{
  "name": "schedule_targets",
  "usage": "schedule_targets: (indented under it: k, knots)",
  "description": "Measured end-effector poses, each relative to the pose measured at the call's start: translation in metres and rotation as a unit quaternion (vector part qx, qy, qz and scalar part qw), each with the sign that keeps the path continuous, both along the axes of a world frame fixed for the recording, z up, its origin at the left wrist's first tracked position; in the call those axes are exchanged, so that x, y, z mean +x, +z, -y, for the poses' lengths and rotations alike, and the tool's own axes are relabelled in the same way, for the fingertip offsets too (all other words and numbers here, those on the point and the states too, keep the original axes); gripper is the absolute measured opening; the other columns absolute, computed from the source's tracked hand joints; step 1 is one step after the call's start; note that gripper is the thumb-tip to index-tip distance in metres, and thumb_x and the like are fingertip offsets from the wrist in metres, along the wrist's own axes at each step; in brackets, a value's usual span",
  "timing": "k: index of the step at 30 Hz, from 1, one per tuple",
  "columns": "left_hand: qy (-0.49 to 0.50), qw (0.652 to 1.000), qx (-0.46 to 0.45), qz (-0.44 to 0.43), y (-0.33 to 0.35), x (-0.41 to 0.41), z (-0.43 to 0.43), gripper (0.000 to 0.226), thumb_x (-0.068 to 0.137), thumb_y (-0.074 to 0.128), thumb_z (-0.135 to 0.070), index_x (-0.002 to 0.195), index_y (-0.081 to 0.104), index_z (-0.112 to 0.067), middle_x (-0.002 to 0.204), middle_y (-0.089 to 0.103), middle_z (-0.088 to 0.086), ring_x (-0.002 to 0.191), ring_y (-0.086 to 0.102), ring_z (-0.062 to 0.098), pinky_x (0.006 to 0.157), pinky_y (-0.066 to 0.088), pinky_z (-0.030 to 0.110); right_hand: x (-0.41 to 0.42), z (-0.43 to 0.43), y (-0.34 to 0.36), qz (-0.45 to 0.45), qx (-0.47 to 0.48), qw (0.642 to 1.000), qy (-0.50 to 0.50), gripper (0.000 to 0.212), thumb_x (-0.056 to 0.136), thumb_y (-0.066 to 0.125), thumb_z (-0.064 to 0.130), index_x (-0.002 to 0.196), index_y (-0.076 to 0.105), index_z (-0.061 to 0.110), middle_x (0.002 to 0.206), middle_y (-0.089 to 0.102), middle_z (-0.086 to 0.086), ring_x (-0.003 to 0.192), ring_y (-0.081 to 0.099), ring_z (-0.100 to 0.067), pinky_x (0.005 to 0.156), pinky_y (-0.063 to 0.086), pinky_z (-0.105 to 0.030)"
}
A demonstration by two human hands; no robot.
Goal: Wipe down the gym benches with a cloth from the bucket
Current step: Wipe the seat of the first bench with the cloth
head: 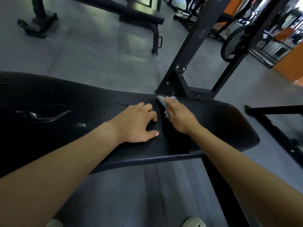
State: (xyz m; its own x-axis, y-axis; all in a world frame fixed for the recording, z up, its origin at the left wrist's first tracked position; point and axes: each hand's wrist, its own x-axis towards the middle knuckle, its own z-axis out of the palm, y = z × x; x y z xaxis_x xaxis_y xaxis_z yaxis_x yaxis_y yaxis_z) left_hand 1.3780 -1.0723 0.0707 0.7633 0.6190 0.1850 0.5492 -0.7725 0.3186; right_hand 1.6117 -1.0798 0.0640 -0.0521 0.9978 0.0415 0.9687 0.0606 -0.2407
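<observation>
Black vinyl bench pad (pixel 65 99), head view: it ran across the frame from left to right, with its rounded end at the right.

- Wet marks: pale water streaks (pixel 44 116) lay on the left part of the pad, and a line of droplets (pixel 121 104) lay nearer the middle.
- Cloth (pixel 161 101): light blue and bunched, it lay on the far edge of the pad, beside the foot of the rack.
- Right hand (pixel 178 117): laid flat on the cloth, fingers straight and pressing it to the pad, not curled round it.
- Left hand (pixel 139 123): rested on the pad just left of the right hand, apart from the cloth. Its fingers were loosely bent, the tips and thumb touched the vinyl, and it grasped nothing.
- Rack upright (pixel 188 54): black steel, bolted at its base, rising just behind the pad.
- Weight plate (pixel 236 41): dark, hung on the rack at the right.
- Second bench (pixel 131 12): black, stood well apart on the far side.
- Floor (pixel 98 54): grey rubber tiles.
- Pale shoes (pixel 193 222): at the bottom edge, below the pad.
</observation>
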Motion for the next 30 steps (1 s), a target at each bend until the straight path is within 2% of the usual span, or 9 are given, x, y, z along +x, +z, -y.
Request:
schedule_targets:
  k: [2,3,6,11,14,19,22,25,30]
  knots:
    - [-0.001,1.0,-0.002,0.0,0.0,0.0,0.001,0.052,0.092,0.058,-0.065,0.128,0.062,-0.029,0.118,0.05,-0.009,0.107,0.047,0.011,0.097,0.041,0.031,0.022,-0.013,0.0,-0.028,0.007,0.997,-0.07,0.049,0.103,0.04,0.027,0.149,0.038,0.045,0.142,0.049,-0.003,0.11,0.063,-0.021,0.102,0.049,-0.045]
    - [-0.002,1.0,-0.003,0.0,0.001,-0.001,0.001,0.052,0.092,0.057,-0.065,0.129,0.062,-0.029,0.118,0.05,-0.01,0.107,0.047,0.011,0.098,0.041,0.031,0.028,-0.019,0.0,-0.034,0.008,0.994,-0.101,0.05,0.101,0.042,0.026,0.148,0.039,0.044,0.137,0.051,-0.004,0.109,0.063,-0.023,0.1,0.05,-0.047]
    - [-0.003,1.0,0.004,-0.004,0.001,0.0,0.001,0.052,0.093,0.057,-0.065,0.129,0.061,-0.028,0.118,0.051,-0.01,0.106,0.047,0.011,0.096,0.039,0.029,0.017,-0.033,-0.004,-0.016,0.023,0.987,-0.156,0.047,0.102,0.041,0.022,0.147,0.048,0.029,0.136,0.055,-0.012,0.126,0.052,-0.031,0.107,0.042,-0.049]
    - [0.008,1.0,0.027,-0.011,0.001,0.004,0.002,0.052,0.091,0.056,-0.066,0.127,0.062,-0.029,0.116,0.052,-0.009,0.106,0.047,0.013,0.097,0.04,0.031,-0.019,-0.03,-0.012,-0.009,0.018,1.0,-0.005,0.047,0.103,0.037,0.025,0.149,0.044,0.025,0.145,0.053,-0.004,0.135,0.043,-0.025,0.11,0.038,-0.047]
    - [0.021,0.998,0.05,-0.022,0.001,0.008,0.004,0.053,0.092,0.052,-0.069,0.125,0.062,-0.028,0.115,0.052,-0.008,0.107,0.048,0.015,0.101,0.039,0.034,-0.006,-0.019,-0.008,-0.012,-0.007,1.0,0.019,0.051,0.103,0.035,0.028,0.155,0.035,0.032,0.155,0.042,0.002,0.139,0.043,-0.019,0.114,0.036,-0.044]
    - [0.032,0.997,0.065,-0.021,0.001,0.013,0.012,0.046,0.097,0.048,-0.063,0.12,0.063,-0.027,0.114,0.054,-0.006,0.108,0.05,0.016,0.109,0.037,0.036,0.048,-0.004,-0.001,-0.022,0.015,0.991,-0.129,0.048,0.105,0.041,0.026,0.153,0.038,0.033,0.147,0.044,-0.007,0.129,0.051,-0.029,0.109,0.04,-0.041]
    - [0.005,0.999,0.049,0.015,0.001,0.016,0.015,0.032,0.101,0.05,-0.049,0.115,0.066,-0.025,0.115,0.057,-0.006,0.108,0.051,0.014,0.108,0.039,0.033,0.048,0.003,-0.004,-0.016,0.003,0.982,-0.19,0.048,0.105,0.038,0.025,0.153,0.039,0.025,0.152,0.043,-0.013,0.136,0.043,-0.034,0.114,0.034,-0.048]
    - [-0.028,0.998,0.034,0.035,0.0,0.023,0.018,0.026,0.101,0.053,-0.04,0.116,0.068,-0.024,0.122,0.059,-0.007,0.112,0.053,0.013,0.106,0.039,0.03,0.022,0.018,-0.006,-0.004,0.007,0.99,-0.142,0.047,0.105,0.038,0.022,0.152,0.037,0.016,0.158,0.037,-0.015,0.143,0.035,-0.034,0.118,0.028,-0.048]
    - [-0.057,0.998,0.033,0.024,-0.003,0.04,0.028,0.031,0.101,0.055,-0.038,0.126,0.066,-0.024,0.133,0.057,-0.007,0.119,0.054,0.014,0.108,0.04,0.031,0.028,0.062,-0.003,0.003,-0.029,0.998,-0.057,0.051,0.11,0.032,0.031,0.16,0.025,0.024,0.168,0.02,0.0,0.155,0.014,-0.018,0.124,0.011,-0.035]
